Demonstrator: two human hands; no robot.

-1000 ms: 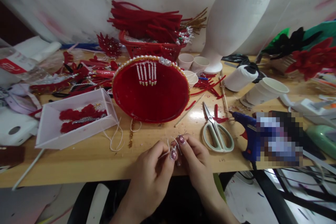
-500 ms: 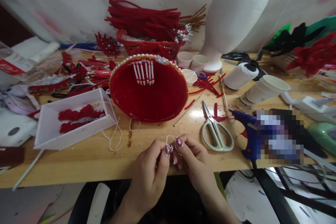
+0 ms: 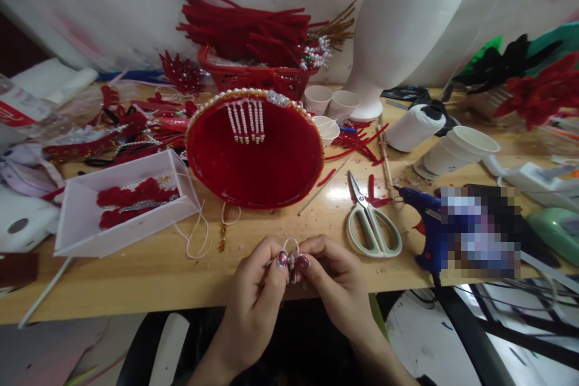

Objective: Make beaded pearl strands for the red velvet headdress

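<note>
My left hand and my right hand meet at the front of the table, thumbs and fingers pinched close together. Between the fingertips is a small loop of white cord, arching upward, with tiny pale beads at its base that the fingers partly hide. Beyond the hands stands a red velvet round piece, edged with pearls and gold trim. Several short strands of white and red beads hang inside its upper rim. Scissors with pale green handles lie to the right of my right hand.
At left sits a white open box with red pieces. Loose white cord lies beside it. A blue glue gun rests at right. Behind are a red basket, paper cups, a thread spool and a white mannequin head.
My fingertips have drawn closer together around the beads, and the cord loop has shifted slightly left and down. The table items have barely moved in view.
</note>
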